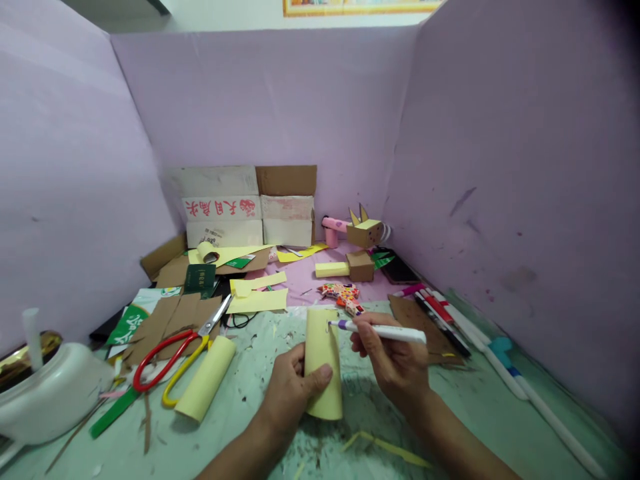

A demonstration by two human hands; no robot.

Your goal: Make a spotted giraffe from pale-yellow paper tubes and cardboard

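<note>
My left hand (295, 383) is closed around the lower left side of a yellow paper tube (323, 360), its thumb pressed across the front. In my right hand (393, 353) is a white marker (390, 331) with a purple tip end, gripped like a pen. The marker's tip touches or nearly touches the upper part of the tube, where a small dark mark shows. A second yellow paper tube (207, 380) lies to the left, beside scissors (193, 353) with red and yellow handles.
Cardboard scraps (170, 320) and yellow paper strips (257, 300) lie at the back left. Several markers (440, 310) rest on cardboard at the right. A small cardboard box figure (365, 233) stands at the back. A white pot-like container (55, 387) sits at the left edge.
</note>
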